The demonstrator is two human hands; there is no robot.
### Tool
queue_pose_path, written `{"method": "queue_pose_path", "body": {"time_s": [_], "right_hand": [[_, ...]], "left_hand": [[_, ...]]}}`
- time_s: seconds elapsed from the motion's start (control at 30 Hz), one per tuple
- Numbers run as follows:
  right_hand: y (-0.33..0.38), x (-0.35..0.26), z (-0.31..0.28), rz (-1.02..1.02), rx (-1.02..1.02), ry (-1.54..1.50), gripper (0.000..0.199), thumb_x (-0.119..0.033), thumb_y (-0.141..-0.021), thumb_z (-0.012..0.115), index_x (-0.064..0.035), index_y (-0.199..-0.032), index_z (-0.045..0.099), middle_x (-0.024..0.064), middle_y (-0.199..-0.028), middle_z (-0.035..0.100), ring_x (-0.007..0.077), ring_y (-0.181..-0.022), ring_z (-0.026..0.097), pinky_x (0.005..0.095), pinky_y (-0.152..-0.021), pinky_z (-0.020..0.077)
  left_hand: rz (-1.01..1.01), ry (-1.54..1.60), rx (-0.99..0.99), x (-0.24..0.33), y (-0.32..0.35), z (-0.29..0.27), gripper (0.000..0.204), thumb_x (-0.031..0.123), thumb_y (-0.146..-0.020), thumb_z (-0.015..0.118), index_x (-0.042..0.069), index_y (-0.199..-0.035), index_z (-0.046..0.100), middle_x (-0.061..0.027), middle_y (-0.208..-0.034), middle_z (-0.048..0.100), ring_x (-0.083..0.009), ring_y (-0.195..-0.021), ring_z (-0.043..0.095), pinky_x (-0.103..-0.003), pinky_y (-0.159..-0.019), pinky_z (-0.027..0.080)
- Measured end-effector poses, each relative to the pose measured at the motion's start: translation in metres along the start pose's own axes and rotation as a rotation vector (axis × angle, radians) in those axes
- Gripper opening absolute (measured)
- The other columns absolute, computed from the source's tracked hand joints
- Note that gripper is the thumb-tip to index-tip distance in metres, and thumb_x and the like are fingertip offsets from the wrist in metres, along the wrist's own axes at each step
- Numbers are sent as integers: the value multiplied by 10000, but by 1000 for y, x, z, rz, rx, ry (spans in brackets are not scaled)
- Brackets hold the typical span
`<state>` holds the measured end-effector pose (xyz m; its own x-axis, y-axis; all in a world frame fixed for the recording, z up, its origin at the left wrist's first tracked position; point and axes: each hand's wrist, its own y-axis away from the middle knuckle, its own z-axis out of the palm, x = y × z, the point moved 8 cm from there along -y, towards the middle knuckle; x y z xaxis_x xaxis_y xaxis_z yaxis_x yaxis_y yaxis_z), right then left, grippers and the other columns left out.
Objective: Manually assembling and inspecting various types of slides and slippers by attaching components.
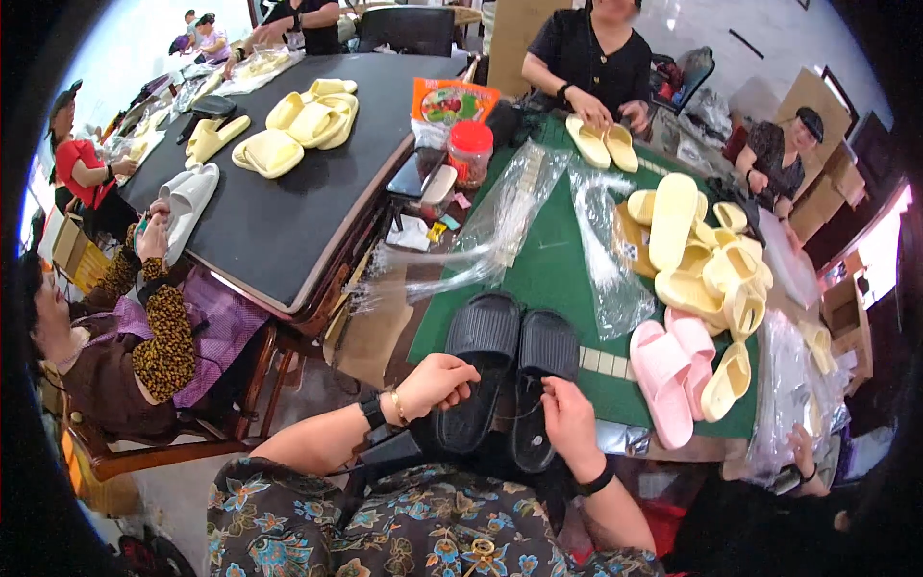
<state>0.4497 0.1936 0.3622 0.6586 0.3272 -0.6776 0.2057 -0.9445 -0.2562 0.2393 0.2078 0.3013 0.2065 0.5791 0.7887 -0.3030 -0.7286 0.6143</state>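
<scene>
Two black slide slippers (484,325) lie side by side at the near edge of the green table top (461,346), straps away from me, heels reaching past the edge towards my lap. My left hand (435,387) is over the left slipper's inner side, thumb and fingertips pinched together. Beside the right slipper, my right hand (571,423) is also closed, its fingertips near the strap. A thin dark strand seems to run by the right fingers. What either pinch holds is too small to make out.
Pink slippers (663,380) and a pile of pale yellow slippers (678,221) lie to the right. Clear plastic bags (611,260) spread across the table ahead. A red-lidded jar (469,154) and a phone (415,173) stand at the left edge. Co-workers handle slippers around both tables.
</scene>
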Motion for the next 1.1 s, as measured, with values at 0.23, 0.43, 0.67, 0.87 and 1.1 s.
{"method": "queue_pose_path", "body": {"time_s": [0.23, 0.43, 0.67, 0.87, 1.1], "right_hand": [[28, 9, -1, 79, -40, -45, 386, -22, -842, 597, -20, -1223, 537, 194, -1033, 620, 347, -881, 620, 405, -800, 507], [25, -3, -6, 6, -94, -51, 435, 25, -805, 611, -12, -1233, 545, 165, -1038, 628, 241, -765, 637, 332, -677, 512], [-15, 46, -49, 200, 54, -46, 210, -105, -843, 631, 2, -1022, 652, 158, -899, 676, 278, -771, 662, 339, -678, 520], [-70, 136, -33, 460, -72, 14, 351, -301, -832, 636, 24, -955, 681, 197, -857, 697, 308, -786, 691, 375, -731, 535], [-100, 169, -2, 703, -229, 94, 449, -431, -796, 628, 12, -806, 705, 240, -838, 680, 368, -844, 673, 424, -787, 524]], "left_hand": [[150, -50, 145, -2, 8, 0, 321, 251, -952, 562, -42, -1038, 662, -90, -790, 688, -130, -586, 645, -257, -535, 535], [403, -292, 377, 11, 18, -19, 253, 209, -918, 602, -33, -934, 675, -82, -694, 666, -125, -572, 634, -270, -514, 498], [630, -560, 671, 87, -22, -63, 289, 266, -855, 635, -20, -887, 661, -204, -814, 674, -361, -771, 661, -409, -699, 519], [381, -981, 644, 90, -106, -91, 439, 403, -748, 686, -21, -640, 675, -214, -678, 660, -358, -713, 673, -422, -722, 538], [173, -980, 387, 101, -118, -80, 438, 384, -721, 734, -5, -540, 643, -87, -503, 619, -223, -516, 651, -340, -613, 546]]}}
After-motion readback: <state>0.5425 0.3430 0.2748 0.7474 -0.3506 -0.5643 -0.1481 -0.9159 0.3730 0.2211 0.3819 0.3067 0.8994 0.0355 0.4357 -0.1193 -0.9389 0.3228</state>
